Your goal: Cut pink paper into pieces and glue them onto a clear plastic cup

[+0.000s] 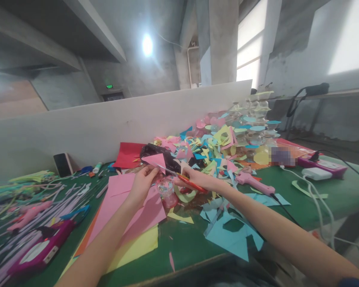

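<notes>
Between my left hand's (146, 178) fingers is a piece of pink paper (156, 160), raised above the table. My right hand (194, 178) grips a pair of scissors with red-orange handles (193, 184), and the blades reach left to the paper's lower edge. Just below the hands stands a clear plastic cup-like piece (166, 191) with a pinkish base. Under my left forearm lie sheets of pink paper (149, 213), with a yellow sheet (137, 249) beneath them. Cut blue paper (231, 233) is spread below my right forearm.
A heap of coloured paper scraps (209, 147) rises behind the hands, beside stacked clear cups (259, 115). A pink glue gun (254, 183) lies right; another glue gun (30, 215) lies left among pipe cleaners. Power strips (42, 247), cables and a propped phone (62, 164) surround the area.
</notes>
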